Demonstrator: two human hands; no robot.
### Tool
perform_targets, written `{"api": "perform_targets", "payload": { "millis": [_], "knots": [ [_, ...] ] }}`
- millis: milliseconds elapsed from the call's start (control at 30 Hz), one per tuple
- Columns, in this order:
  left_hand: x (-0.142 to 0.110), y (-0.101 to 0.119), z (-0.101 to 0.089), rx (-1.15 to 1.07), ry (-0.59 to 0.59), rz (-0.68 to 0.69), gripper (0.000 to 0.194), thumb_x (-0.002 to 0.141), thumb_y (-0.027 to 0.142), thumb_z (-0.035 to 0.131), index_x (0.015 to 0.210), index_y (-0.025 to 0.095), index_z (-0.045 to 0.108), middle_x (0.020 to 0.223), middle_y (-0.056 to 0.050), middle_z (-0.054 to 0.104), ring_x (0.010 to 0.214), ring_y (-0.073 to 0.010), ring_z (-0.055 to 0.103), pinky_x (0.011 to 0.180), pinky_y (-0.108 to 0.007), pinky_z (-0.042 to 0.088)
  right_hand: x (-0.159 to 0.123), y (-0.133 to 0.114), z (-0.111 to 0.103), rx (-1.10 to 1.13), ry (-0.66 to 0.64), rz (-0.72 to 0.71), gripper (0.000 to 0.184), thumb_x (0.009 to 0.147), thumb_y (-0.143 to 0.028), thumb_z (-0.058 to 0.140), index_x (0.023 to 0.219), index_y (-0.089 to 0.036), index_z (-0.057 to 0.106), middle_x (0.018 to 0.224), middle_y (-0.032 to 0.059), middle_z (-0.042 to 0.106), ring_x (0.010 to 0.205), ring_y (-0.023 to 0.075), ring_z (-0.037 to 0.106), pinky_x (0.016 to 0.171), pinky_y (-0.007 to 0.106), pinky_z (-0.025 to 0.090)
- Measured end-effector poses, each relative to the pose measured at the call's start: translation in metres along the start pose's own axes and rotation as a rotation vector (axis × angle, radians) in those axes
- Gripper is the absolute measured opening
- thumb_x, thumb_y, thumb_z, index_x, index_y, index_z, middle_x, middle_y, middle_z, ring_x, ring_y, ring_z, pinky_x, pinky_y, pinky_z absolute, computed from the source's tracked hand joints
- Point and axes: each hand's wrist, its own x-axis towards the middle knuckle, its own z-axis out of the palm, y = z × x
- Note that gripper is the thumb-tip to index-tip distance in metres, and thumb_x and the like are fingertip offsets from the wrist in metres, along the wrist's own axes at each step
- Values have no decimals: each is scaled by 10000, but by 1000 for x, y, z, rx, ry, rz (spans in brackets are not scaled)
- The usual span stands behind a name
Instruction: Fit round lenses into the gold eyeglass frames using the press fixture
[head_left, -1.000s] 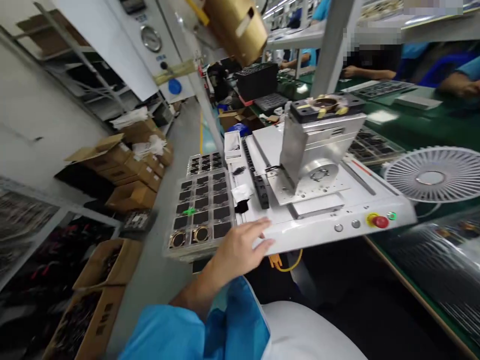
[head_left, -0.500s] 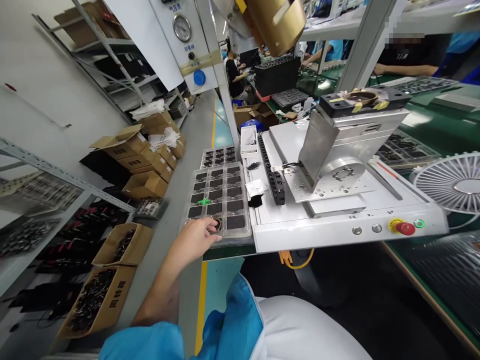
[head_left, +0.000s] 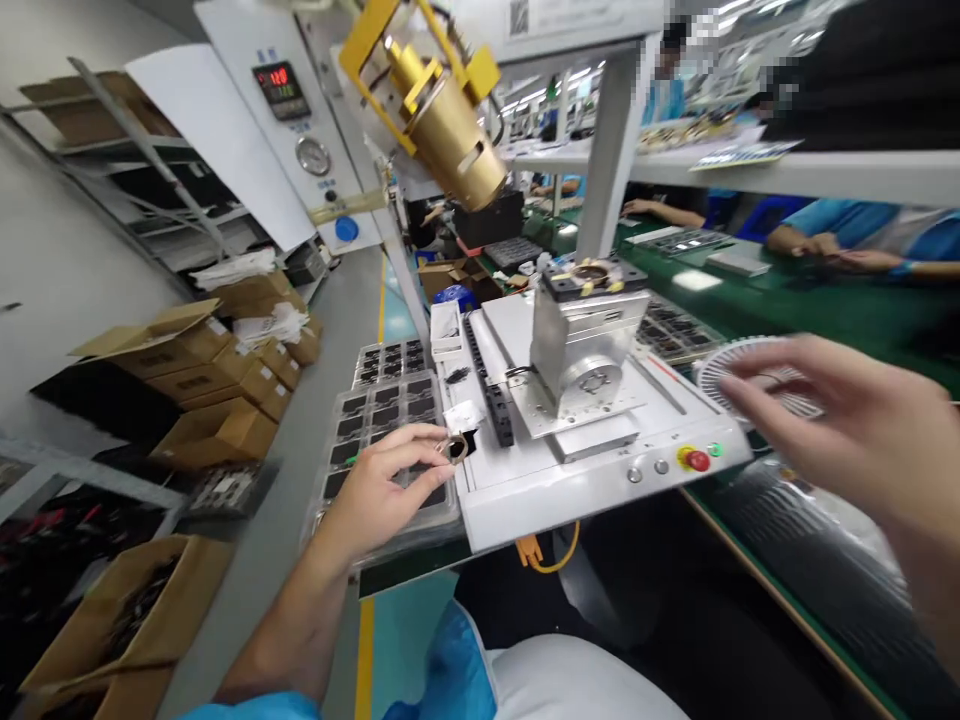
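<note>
My left hand (head_left: 379,495) pinches a small gold-coloured ring (head_left: 454,449) between its fingertips, just above the near right part of a clear plastic tray (head_left: 324,455) of black square pads. The ring sits beside a white paper scrap (head_left: 463,414) at the edge of a white machine (head_left: 570,490). My right hand (head_left: 840,425) hangs at the right, fingers apart, holding nothing, and partly covers a white desk fan (head_left: 720,372). On top of a steel bracket (head_left: 577,345) at the machine's back stands a black fixture (head_left: 592,278) with a gold ring in it.
A second pad tray (head_left: 390,358) lies behind the first. A black cable chain (head_left: 489,395) runs along the machine, and a brass cylinder (head_left: 442,125) hangs above it. Cardboard boxes (head_left: 217,435) stand on the grey floor at left. Co-workers' hands (head_left: 821,250) work at a green bench at right.
My left hand has lifted a gold ring from the tray's near corner and moved it right toward the machine. My right hand has come into view at the right.
</note>
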Motion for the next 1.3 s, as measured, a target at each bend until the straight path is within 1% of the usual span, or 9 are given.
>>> {"api": "perform_targets", "payload": {
  "millis": [133,233,367,467,667,867,1000,1133,1300],
  "knots": [
    [37,24,15,-63,128,231,119,925,271,690,862,218,776,1225,-112,774,1128,-254,741,1005,-376,568,96,-14,34,-13,-161,-295,188,869,-315,675,1005,-209,750,1091,122,746,1047,312,688,898,497,572],
    [56,39,15,-63,218,352,92,910,228,696,853,208,765,1194,-114,789,1104,-250,754,991,-370,582,151,-24,54,-91,-434,-279,251,815,-172,664,1040,-177,776,1062,104,765,1041,314,693,960,489,546],
    [84,56,9,-12,280,450,85,900,217,697,835,208,751,1163,-105,803,1060,-248,768,978,-380,588,176,-26,56,-25,-661,-207,274,790,-157,710,1052,-184,787,1051,74,770,973,281,717,933,419,561],
    [120,70,9,29,314,527,104,892,242,696,805,210,742,1122,-91,815,1033,-250,772,968,-387,585,173,-19,55,140,-552,-178,225,783,-192,753,1005,-160,761,1020,84,770,975,271,720,952,428,561],
    [211,105,30,192,157,452,147,894,210,624,824,181,750,991,-80,814,988,-243,748,938,-360,544,141,-1,54,602,-111,-31,384,765,-376,824,1030,-150,664,1048,107,760,914,227,737,893,427,609],
    [235,120,46,263,-4,407,221,923,235,572,813,175,755,822,-68,787,799,-230,718,801,-346,539,71,8,13,676,-19,80,431,768,-465,857,1048,-183,690,1075,115,762,1021,266,735,965,460,602],
    [225,106,45,283,-75,484,361,885,457,692,1110,176,727,1152,-102,772,1071,-279,707,957,-380,537,-4,48,1,636,-85,317,435,801,-482,825,1106,-207,681,1111,128,756,1041,282,734,934,449,612],
    [223,91,47,303,-69,561,614,829,565,746,1269,148,647,1432,-156,638,1341,-323,580,1174,-434,415,-75,88,20,362,-254,600,620,847,-405,725,1372,-127,546,993,143,757,812,262,748,729,404,619],
    [216,98,44,340,-31,532,662,907,658,596,1277,109,624,1421,-76,629,1323,-322,581,1174,-495,395,-112,87,45,40,-459,569,758,815,-202,706,1516,-67,451,903,96,766,804,238,725,748,330,561]
  ]
}}
